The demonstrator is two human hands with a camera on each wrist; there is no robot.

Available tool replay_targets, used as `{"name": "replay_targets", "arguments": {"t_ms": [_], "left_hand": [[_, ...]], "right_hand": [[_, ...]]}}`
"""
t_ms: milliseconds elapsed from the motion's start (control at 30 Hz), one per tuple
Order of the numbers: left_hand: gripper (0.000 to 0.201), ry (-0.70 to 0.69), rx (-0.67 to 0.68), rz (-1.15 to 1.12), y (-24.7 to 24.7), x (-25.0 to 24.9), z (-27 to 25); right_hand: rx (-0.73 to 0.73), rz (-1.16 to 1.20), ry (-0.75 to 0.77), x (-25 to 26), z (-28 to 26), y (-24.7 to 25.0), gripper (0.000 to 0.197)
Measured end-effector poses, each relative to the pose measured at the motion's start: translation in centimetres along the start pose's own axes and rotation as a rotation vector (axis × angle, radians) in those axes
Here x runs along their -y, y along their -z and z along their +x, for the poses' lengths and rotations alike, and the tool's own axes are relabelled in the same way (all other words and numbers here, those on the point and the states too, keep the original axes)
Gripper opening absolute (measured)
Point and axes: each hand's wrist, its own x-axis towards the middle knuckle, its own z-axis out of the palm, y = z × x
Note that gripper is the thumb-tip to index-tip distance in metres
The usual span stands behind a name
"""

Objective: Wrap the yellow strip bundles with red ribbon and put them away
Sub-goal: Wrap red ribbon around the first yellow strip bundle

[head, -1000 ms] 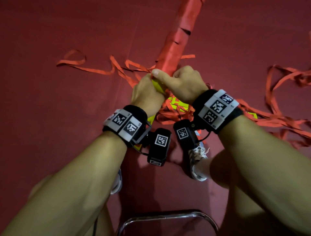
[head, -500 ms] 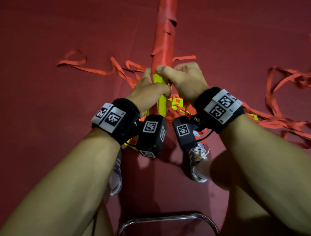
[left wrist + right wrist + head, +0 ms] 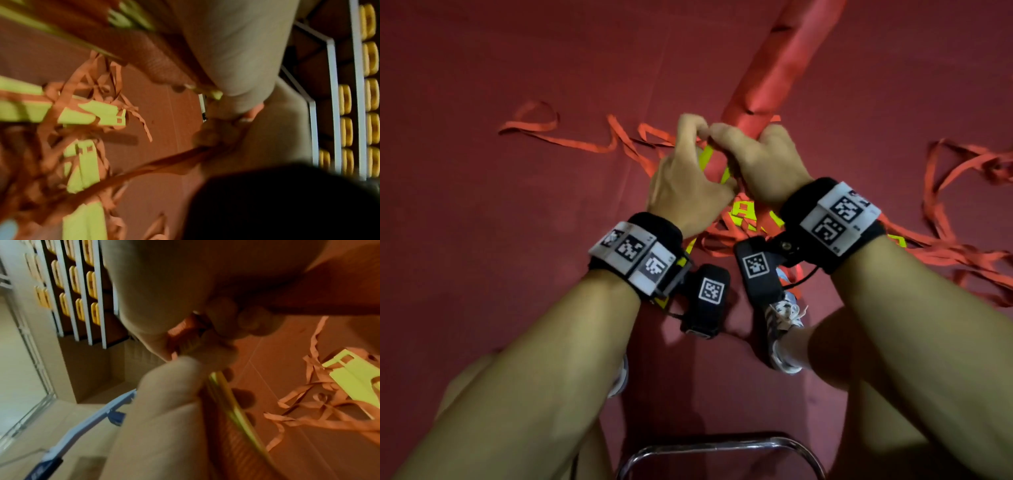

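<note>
Slanting from both hands [image 3: 685, 185] [image 3: 760, 164], yellow bundle [image 3: 704, 157] sheathed in red ribbon [image 3: 774, 68].

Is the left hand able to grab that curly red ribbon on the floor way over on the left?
Probably not yet. The left hand is busy pinching the long red-wrapped bundle beside the right hand. Nothing covers the curly ribbon, so after letting go it looks reachable.

Storeroom/workshop by the look: white-railed racks [image 3: 358, 97] holding rows of yellow items [image 3: 372, 60] (too blurred to identify), red floor covering [image 3: 482, 274] strewn with loose red ribbon [image 3: 969, 258], 1 chrome stool frame [image 3: 719, 442].
</note>
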Motion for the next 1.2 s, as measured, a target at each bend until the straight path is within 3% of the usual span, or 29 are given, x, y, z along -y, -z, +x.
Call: {"name": "replay_targets", "arguments": {"t_ms": [100, 167, 233, 400, 500, 633, 733, 833, 867, 933, 1067, 1200], "left_hand": [[0.040, 0.200, 0.259, -0.120, 1.2, 0.3, 1.1], [0.032, 0.215, 0.411, -0.068, 1.7, 0.5, 1.2], [0.025, 0.184, 0.364, -0.036, 1.5, 0.5, 0.8], [0.016, 0.188, 0.106, -0.086, 0.8, 1.1, 0.9], [0.016, 0.182, 0.045, 0.065, 0.4, 1.2, 0.5], [0.031, 0.123, 0.034, 0.065, 0.0, 0.8, 0.6], [0.026, 0.167, 0.153, -0.153, 0.8, 0.3, 1.2], [0.020, 0.184, 0.316, -0.144, 1.9, 0.1, 1.2], [0.025, 0.173, 0.358, -0.126, 2.1, 0.1, 1.1], [0.036, 0.156, 0.385, -0.120, 2.3, 0.2, 0.8], [0.025, 0.133, 0.265, -0.165, 1.9, 0.4, 0.6], [0.028, 0.150, 0.096, 0.006, 0.9, 0.8, 0.8]], "right_hand": [[0.061, 0.066, 0.105, 0.1, -0.4, 0.9, 0.040], [0.126, 0.025, 0.146, -0.1, -0.5, 1.3, 0.057], [0.169, -0.054, 0.159, -0.2, -0.3, 1.3, 0.071], [0.176, -0.165, 0.106, -0.4, 0.1, 2.2, 0.069], [0.159, -0.171, 0.057, -0.6, -0.2, 1.5, 0.086], [0.138, 0.000, 0.066, -0.5, -0.2, 1.5, 0.052], [0.156, 0.080, 0.105, -0.5, 0.2, 1.9, 0.059], [0.205, 0.046, 0.122, -0.3, -0.1, 1.3, 0.077], [0.223, 0.029, 0.135, -0.5, 0.0, 1.2, 0.087], [0.277, 0.016, 0.179, -0.4, -0.4, 1.1, 0.078], [0.250, -0.014, 0.167, -0.1, -0.2, 1.6, 0.042], [0.200, -0.328, 0.183, -0.4, -0.1, 1.8, 0.053]]}}
